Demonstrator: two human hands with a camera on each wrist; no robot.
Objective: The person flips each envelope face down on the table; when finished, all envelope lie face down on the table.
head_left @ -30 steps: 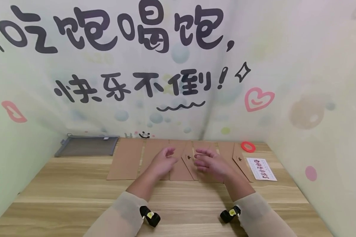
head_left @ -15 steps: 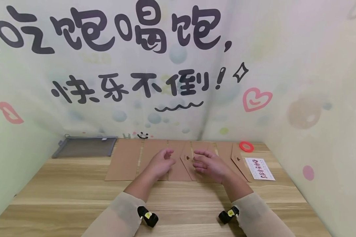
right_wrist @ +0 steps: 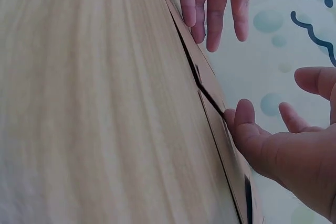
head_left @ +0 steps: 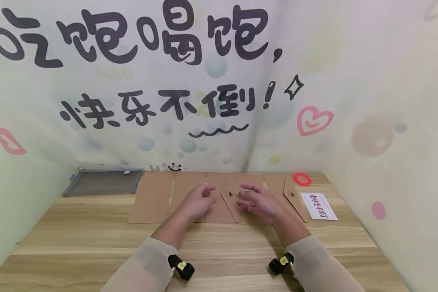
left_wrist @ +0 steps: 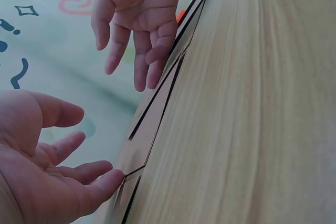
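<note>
Brown kraft paper envelopes [head_left: 150,198], apparently several, lie flat in a row along the back of the table. Two slanted flaps carry a small dark crown mark; one such flap [head_left: 230,205] shows between the hands. My left hand [head_left: 198,204] is over the middle of the row, fingers relaxed and holding nothing. Facing it, my right hand [head_left: 259,204] is over the envelopes further right, loosely bent and holding nothing. In the left wrist view, the left hand [left_wrist: 52,166] has its fingertips close to an envelope edge; whether they touch I cannot tell.
A grey mesh zip pouch [head_left: 104,182] lies at the back left. On the right are a red ring [head_left: 302,179] and a white card [head_left: 319,206] with red handwriting-style characters. The wooden table [head_left: 226,251] meets printed cloth walls [head_left: 219,138] at the back and sides.
The head view has shifted slightly, so everything slides a little leftward in it. Both hands keep nearly the same pose over the envelopes, and no object has moved.
</note>
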